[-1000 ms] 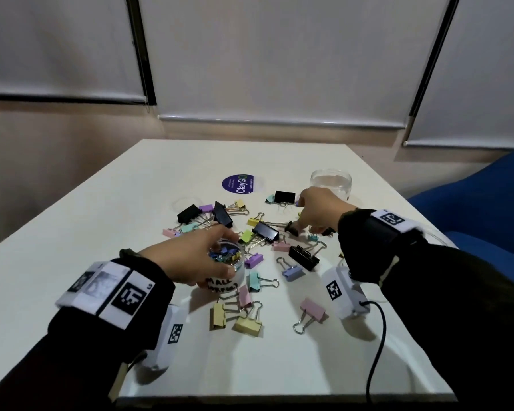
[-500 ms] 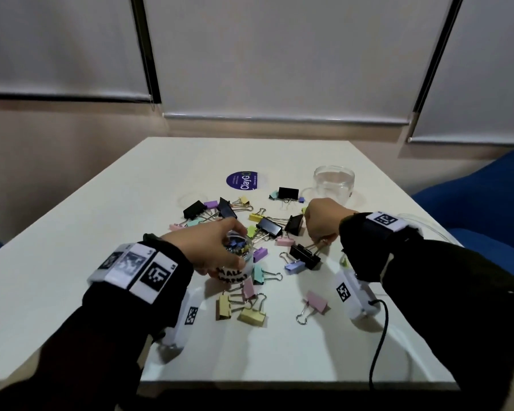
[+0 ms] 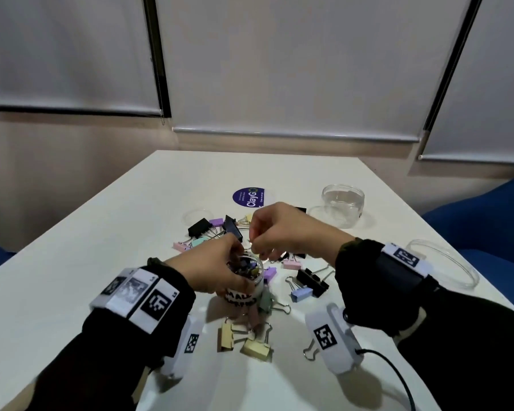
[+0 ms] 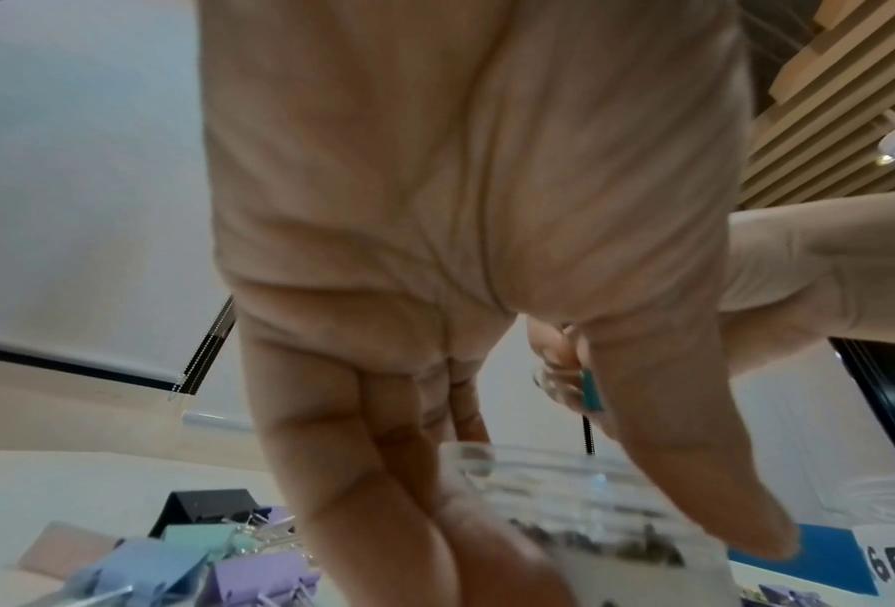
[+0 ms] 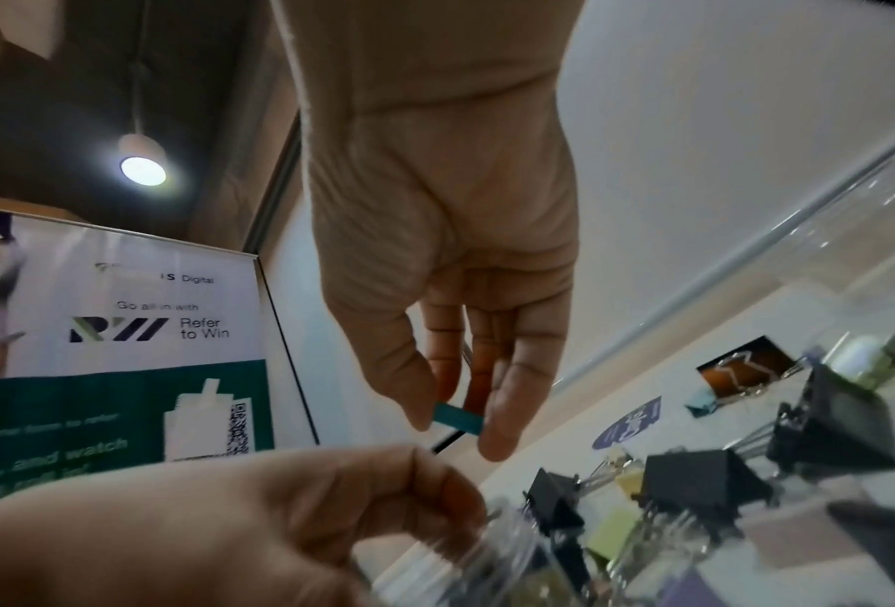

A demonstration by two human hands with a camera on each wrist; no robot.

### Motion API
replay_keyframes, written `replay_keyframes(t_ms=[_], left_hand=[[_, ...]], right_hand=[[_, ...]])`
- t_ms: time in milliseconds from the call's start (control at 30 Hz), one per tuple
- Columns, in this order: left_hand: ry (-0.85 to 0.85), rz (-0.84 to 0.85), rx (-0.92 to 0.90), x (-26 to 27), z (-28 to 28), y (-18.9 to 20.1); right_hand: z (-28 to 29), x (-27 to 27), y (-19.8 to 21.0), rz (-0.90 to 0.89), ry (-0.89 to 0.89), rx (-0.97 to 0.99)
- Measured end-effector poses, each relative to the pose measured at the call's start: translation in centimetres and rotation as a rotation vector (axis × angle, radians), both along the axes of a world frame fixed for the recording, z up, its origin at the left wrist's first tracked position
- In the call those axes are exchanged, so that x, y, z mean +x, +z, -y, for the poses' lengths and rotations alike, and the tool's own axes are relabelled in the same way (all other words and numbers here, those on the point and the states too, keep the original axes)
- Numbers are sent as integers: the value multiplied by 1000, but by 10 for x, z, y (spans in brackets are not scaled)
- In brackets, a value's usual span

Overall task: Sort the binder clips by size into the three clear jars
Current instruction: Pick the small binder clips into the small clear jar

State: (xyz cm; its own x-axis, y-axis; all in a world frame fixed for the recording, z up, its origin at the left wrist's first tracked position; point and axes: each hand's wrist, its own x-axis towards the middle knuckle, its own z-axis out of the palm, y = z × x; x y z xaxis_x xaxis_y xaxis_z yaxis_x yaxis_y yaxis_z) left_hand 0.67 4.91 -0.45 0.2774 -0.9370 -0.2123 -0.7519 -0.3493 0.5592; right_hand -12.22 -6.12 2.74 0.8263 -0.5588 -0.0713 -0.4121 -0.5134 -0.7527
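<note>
My left hand (image 3: pixel 220 268) grips a small clear jar (image 3: pixel 247 284) with a handwritten label, lifted just above the table and holding several tiny clips. My right hand (image 3: pixel 279 229) hovers right over the jar's mouth and pinches a small teal binder clip (image 5: pixel 458 417) between thumb and fingers; the same teal clip (image 4: pixel 590 390) shows past my left fingers (image 4: pixel 382 472). Binder clips in black, pink, purple, blue, yellow and green lie scattered around the jar (image 4: pixel 590 493).
An empty clear jar (image 3: pixel 343 207) stands at the back right. A clear lid (image 3: pixel 442 266) lies near the table's right edge and another lid (image 3: pixel 198 216) at the back left. A purple round sticker (image 3: pixel 248 197) lies beyond the clips. Blue chairs flank the table.
My right hand picked up a small teal clip from the pile and carried it left to above the jar. My left hand kept hold of the jar and raised it slightly.
</note>
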Motion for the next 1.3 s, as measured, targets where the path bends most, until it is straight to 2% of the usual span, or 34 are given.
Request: replay_keyframes(t_ms=[100,200,267,367,500,700,967,1100,1300], left_hand=[[-30,17,-33,4,3,-2],[-76,25,-14,6,6,0],[-123,57,-2,8,9,3],[-160,80,23,13,15,9],[-184,82,69,21,27,14],[-249,109,129,29,41,18],[-257,48,93,32,44,11],[-259,48,84,31,44,11],[-263,44,97,32,47,10]], right_hand=[[8,5,-9,-6,-41,9],[44,1,-13,38,-288,-69],[76,-4,-14,-63,-418,-188],[108,-12,-17,-298,-485,-374],[126,-12,-24,-420,-464,-435],[147,0,-37,-380,-497,-470],[154,14,-44,-514,-410,-485],[155,16,-43,-483,-381,-535],[158,12,-48,-402,-427,-427]])
